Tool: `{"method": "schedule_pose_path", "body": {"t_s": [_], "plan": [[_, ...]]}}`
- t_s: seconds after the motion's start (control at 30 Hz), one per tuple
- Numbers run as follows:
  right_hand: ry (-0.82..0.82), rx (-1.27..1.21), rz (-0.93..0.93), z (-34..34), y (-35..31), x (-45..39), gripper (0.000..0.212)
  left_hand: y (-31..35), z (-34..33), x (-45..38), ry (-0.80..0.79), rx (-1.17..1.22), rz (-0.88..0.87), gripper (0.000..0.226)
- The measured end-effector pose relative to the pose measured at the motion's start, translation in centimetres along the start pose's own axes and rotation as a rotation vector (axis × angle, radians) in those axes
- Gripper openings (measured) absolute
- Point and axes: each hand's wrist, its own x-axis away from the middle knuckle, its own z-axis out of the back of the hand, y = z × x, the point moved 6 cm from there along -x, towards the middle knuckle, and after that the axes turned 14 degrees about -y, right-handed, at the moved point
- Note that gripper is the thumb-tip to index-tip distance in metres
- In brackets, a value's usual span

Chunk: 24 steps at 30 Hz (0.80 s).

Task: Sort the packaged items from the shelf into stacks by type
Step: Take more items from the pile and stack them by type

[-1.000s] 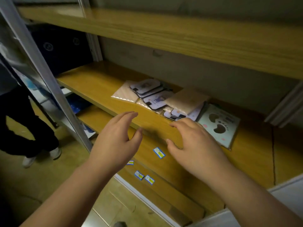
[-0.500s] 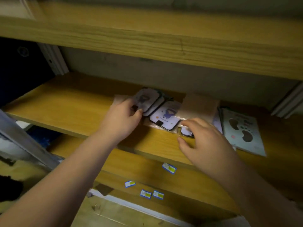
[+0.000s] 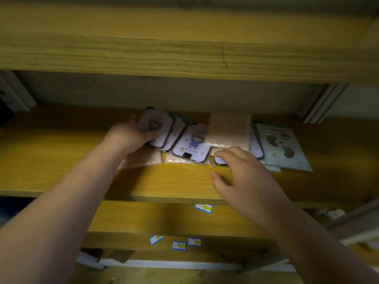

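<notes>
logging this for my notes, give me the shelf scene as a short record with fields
left hand: left hand grips the leftmost phone case
right hand: right hand open, fingertips on a packaged case at the pile's front
middle item: purple figure case, flat
on top: beige packet overlapping the cases
far right: footprint pack, untouched
surface: wooden shelf
sorting: items overlap, no separate stacks yet
</notes>
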Motion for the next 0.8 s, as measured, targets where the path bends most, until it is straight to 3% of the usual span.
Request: {"method": "schedule_pose_path", "body": {"t_s": [0.13, 0.27, 0.43, 0.6, 0.7, 0.8], "plan": [[-0.011, 0.008, -0.031, -0.3, 0.2, 0.2, 0.049, -0.6, -0.4, 0.8, -0.002, 0.564, -0.100, 0.047], [0.060, 0.019, -0.141, 0.2, 1.4, 0.6, 0.045, -0.8, -1.4, 2.7, -0.090, 0.929, -0.147, 0.017], [0.098, 0.065, -0.386, 2.1, 5.0, -1.0, 0.044, -1.2, -2.8, 6.2, -0.124, 1.118, -0.194, 0.029], [-0.047, 0.195, -0.533, 1.6, 7.1, -5.6, 0.075, 0.0, -4.7, 9.6, -0.221, 1.222, -0.246, 0.027], [-0.080, 0.009, -0.618, 1.2, 9.2, -7.3, 0.083, 0.8, -4.9, 11.0, -0.226, 1.213, -0.286, 0.024], [-0.137, 0.030, -0.565, 1.3, 10.4, -8.4, 0.060, 0.9, -4.8, 11.7, -0.230, 1.244, -0.286, 0.026]]}}
